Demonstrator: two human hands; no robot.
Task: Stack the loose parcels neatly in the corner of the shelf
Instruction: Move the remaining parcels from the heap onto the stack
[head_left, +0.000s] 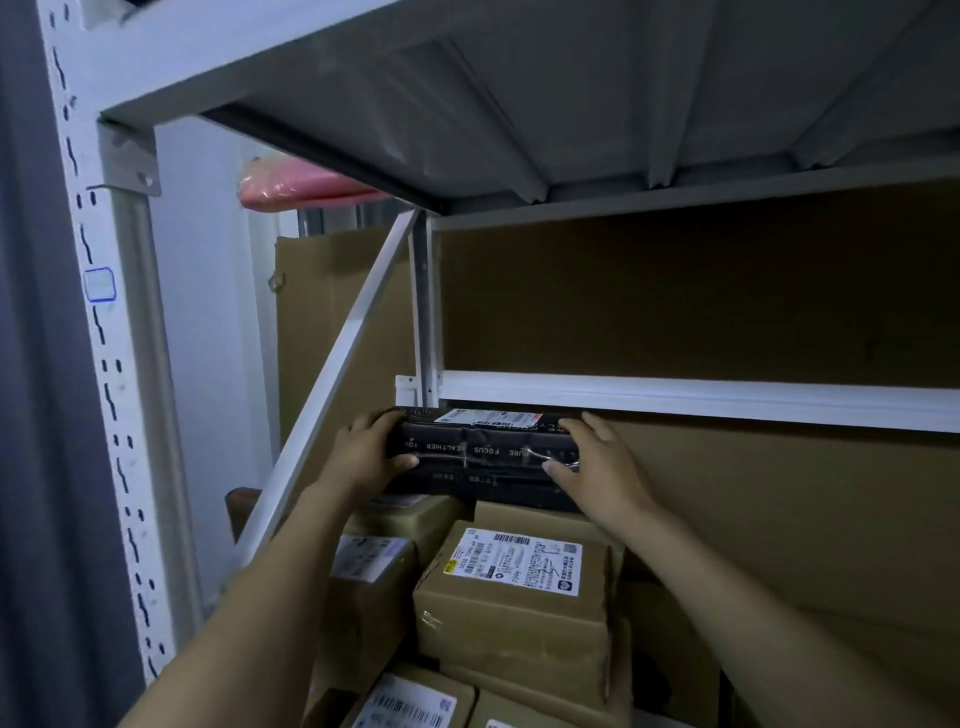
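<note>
Where both hands grip black parcel (480, 452) — reads "PURE FOCUS".

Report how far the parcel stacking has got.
Done: several brown boxes already sit piled in the shelf corner. In hand: the left hand and right hand grip a black parcel at the top of the pile. Left: releasing it; other loose parcels can't be seen.
</note>
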